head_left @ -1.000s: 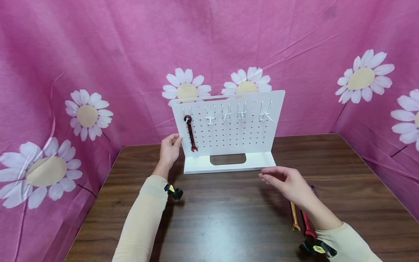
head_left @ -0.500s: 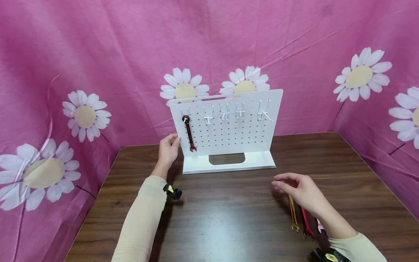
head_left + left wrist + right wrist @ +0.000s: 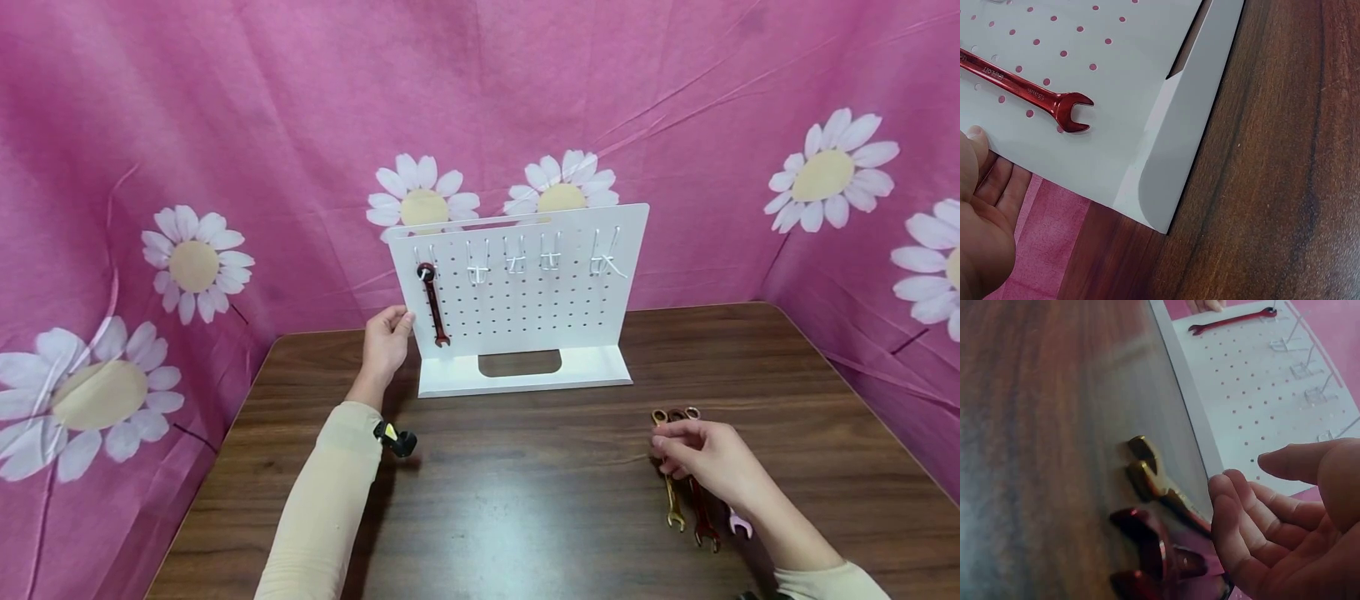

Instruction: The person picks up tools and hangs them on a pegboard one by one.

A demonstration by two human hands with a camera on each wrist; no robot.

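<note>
From the head camera, your left hand [image 3: 387,340] holds the left edge of the white pegboard [image 3: 525,292], fingers curled round it, thumb at the front. The board stands upright at the back of the wooden table [image 3: 525,500]. A red wrench [image 3: 432,305] hangs from the leftmost hook, and the other hooks [image 3: 551,257] carry nothing. Your right hand [image 3: 701,458] rests over a row of wrenches [image 3: 686,500] lying on the table to the right, well apart from the board; the fingers bend down onto them, but you cannot tell whether they grip one.

From the left wrist camera, your thumb [image 3: 975,140] sits at the board's edge, with the red wrench's open end [image 3: 1072,112] near it.

From the right wrist camera, your fingers [image 3: 1241,519] are loosely curled just above the wrenches, a gold wrench [image 3: 1154,478] and a dark red wrench [image 3: 1147,550] beneath them; no firm hold shows.
</note>
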